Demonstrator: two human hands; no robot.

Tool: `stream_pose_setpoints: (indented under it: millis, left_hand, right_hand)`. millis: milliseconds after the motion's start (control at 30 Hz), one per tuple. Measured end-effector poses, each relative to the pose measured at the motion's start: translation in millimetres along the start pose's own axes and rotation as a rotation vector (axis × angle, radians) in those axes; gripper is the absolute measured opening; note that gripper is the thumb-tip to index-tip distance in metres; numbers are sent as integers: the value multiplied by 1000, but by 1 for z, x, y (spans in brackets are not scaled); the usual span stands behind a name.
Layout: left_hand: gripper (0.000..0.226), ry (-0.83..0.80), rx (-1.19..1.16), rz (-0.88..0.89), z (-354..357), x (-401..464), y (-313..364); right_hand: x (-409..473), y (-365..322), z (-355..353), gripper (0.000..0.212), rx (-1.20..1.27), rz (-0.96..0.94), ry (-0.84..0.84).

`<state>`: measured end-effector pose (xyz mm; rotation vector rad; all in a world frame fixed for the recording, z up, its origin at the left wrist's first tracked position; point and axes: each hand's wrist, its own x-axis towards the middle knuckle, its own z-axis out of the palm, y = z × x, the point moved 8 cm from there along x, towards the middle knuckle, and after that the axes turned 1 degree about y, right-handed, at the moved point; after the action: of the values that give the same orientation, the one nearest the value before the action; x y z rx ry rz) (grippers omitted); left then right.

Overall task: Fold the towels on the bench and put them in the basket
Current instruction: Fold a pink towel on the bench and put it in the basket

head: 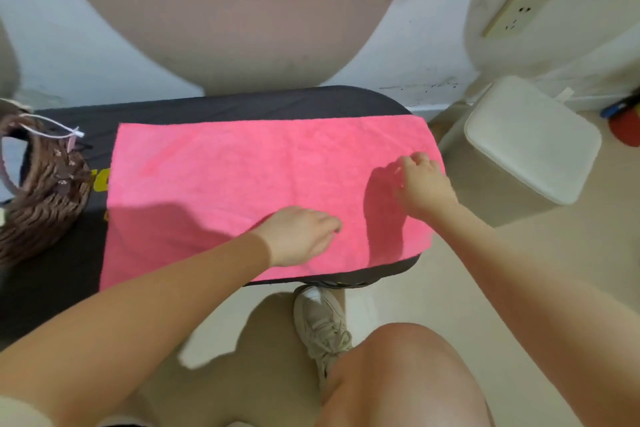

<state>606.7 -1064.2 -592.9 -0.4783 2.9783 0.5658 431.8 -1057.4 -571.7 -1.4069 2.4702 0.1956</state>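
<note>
Nearest of all, a bare knee [398, 367] and a pale sneaker [322, 326] sit on the tiled floor just in front of the bench [225, 104], a dark padded one. Both forearms reach forward over its near edge. The left hand [299, 236] lies flat and palm-down on the pink towel [221, 184], fingers relaxed and pointing right, pressing the cloth near its front-middle without gripping it. The right hand [424, 180] is further out, at the towel's right edge, with its fingers curled down onto the cloth; whether it already pinches the edge or only touches it, I cannot tell.

The towel lies spread out in a single flat layer, covering most of the bench top, its right end hanging slightly past the rounded end of the bench. No fold shows in it yet. To the left, on the bench and just beside the towel's left edge, stands the woven brown basket [41, 191]; its inside is mostly out of view, so its contents are unknown.

Judging from this, the work is early: smoothing looks done, every fold remains, and then the transfer into the basket. No other towel is visible. Beyond the bench rises the wall, with a white cushioned stool [530, 139] off to the right.
</note>
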Motion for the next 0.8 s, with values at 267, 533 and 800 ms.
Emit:
stream_pose_setpoints:
  millis: [267,533,800]
  left_hand:
    - [36,287,-136,-906,-32,-142,-135]
    - [24,361,-208,-1412,-15,-258,-171]
    - [27,515,-304,-1539,11,-276,-176]
  right_hand:
    - [-14,-252,6,41,55,-851,-80]
    - [-35,-383,22,30,-96,-1165,-89]
    - [-15,-445,51,26,-228,-1259,-61]
